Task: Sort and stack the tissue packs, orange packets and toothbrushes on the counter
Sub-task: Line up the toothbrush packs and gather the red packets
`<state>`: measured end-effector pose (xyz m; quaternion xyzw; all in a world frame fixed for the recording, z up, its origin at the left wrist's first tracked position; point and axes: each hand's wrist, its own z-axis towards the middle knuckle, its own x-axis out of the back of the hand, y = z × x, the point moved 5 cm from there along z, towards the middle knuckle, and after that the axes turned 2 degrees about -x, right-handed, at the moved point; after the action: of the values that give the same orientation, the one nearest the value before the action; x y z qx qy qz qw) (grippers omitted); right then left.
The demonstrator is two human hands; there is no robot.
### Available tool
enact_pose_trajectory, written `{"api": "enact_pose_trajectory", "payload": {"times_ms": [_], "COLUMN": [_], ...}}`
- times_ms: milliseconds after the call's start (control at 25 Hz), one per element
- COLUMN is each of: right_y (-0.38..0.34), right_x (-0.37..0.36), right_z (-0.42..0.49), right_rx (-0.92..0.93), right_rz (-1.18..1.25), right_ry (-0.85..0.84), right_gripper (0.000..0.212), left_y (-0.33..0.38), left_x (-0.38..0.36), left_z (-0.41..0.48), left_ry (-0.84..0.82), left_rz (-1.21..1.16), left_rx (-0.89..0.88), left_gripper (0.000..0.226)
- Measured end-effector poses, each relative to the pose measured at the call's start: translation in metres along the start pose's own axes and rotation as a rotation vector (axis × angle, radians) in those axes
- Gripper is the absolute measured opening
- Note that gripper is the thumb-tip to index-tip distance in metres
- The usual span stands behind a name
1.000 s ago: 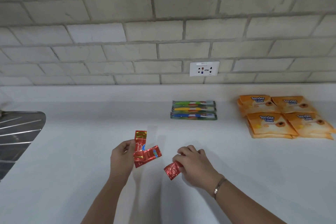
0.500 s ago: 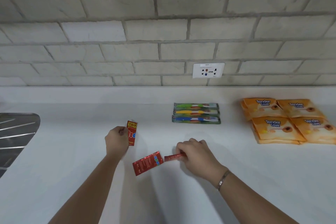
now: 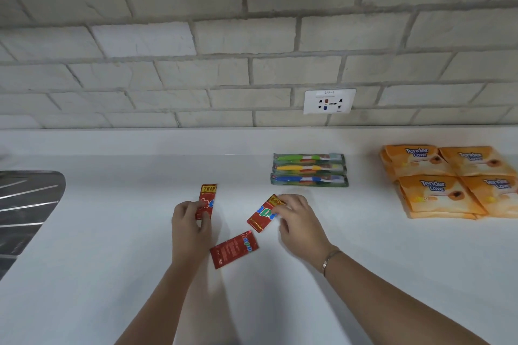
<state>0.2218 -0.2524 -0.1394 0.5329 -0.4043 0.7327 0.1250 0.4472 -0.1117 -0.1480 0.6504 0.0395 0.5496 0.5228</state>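
Note:
Three red foil packets lie on the white counter (image 3: 112, 232). My left hand (image 3: 188, 225) pinches the lower end of the left packet (image 3: 208, 197), which points away from me. My right hand (image 3: 297, 221) holds the top end of a tilted second packet (image 3: 262, 214). The third packet (image 3: 234, 249) lies loose between my wrists, back side up. Three wrapped toothbrushes (image 3: 309, 168) (green, yellow, blue) lie side by side near the wall. Orange tissue packs (image 3: 445, 179) sit in low stacks at the far right.
A metal sink drainboard (image 3: 26, 210) takes up the left edge of the counter. A brick wall with a white socket (image 3: 329, 101) stands behind, above a low white ledge.
My right hand has turned its packet face up and moved it up and right. The left hand keeps its packet flat on the counter. The loose third packet has not moved.

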Motion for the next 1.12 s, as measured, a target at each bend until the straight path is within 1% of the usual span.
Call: {"api": "enact_pose_trajectory", "payload": {"times_ms": [80, 160, 280, 400, 480, 560, 640, 720, 880, 1000, 1040, 1120], "right_y": [0.007, 0.004, -0.008, -0.023, -0.035, -0.048, -0.056, -0.058, -0.053, -0.058, -0.062, -0.072], "right_x": [-0.002, -0.006, -0.015, -0.018, -0.02, -0.022, -0.025, -0.028, -0.029, -0.035, -0.037, -0.04], "right_z": [-0.01, -0.017, -0.016, -0.001, 0.017, 0.039, 0.054, 0.059, 0.038, 0.02, 0.016, 0.008], "right_rx": [-0.065, -0.053, 0.03, 0.081, 0.1, 0.134, 0.157, 0.141, 0.107, 0.2, 0.245, 0.336], "right_rz": [0.014, -0.025, -0.128, -0.2, -0.206, -0.226, -0.254, -0.255, -0.141, -0.053, -0.036, -0.03], "right_ry": [0.06, 0.075, 0.01, -0.057, -0.11, -0.145, -0.173, -0.174, -0.066, -0.053, -0.076, -0.121], "right_gripper": [0.034, 0.032, 0.034, 0.039, 0.043, 0.047, 0.05, 0.051, 0.043, 0.035, 0.034, 0.034], "left_y": [-0.001, 0.0, 0.001, 0.003, 0.008, 0.016, 0.023, 0.022, 0.017, 0.012, 0.009, 0.002], "left_x": [-0.004, -0.01, -0.017, -0.019, -0.021, -0.025, -0.03, -0.035, -0.039, -0.038, -0.037, -0.036], "left_z": [-0.003, -0.005, 0.0, 0.008, 0.012, 0.012, 0.009, 0.008, 0.017, 0.035, 0.043, 0.059], "left_ry": [-0.012, -0.028, -0.067, -0.098, -0.121, -0.152, -0.228, -0.309, -0.379, -0.362, -0.357, -0.349], "left_rz": [0.112, 0.237, 0.337, 0.354, 0.378, 0.385, 0.42, 0.468, 0.511, 0.532, 0.547, 0.56], "left_rx": [-0.083, -0.177, -0.212, -0.199, -0.229, -0.321, -0.397, -0.391, -0.337, -0.304, -0.289, -0.255], "left_gripper": [0.02, 0.018, 0.024, 0.044, 0.054, 0.053, 0.051, 0.056, 0.069, 0.087, 0.088, 0.079]}}
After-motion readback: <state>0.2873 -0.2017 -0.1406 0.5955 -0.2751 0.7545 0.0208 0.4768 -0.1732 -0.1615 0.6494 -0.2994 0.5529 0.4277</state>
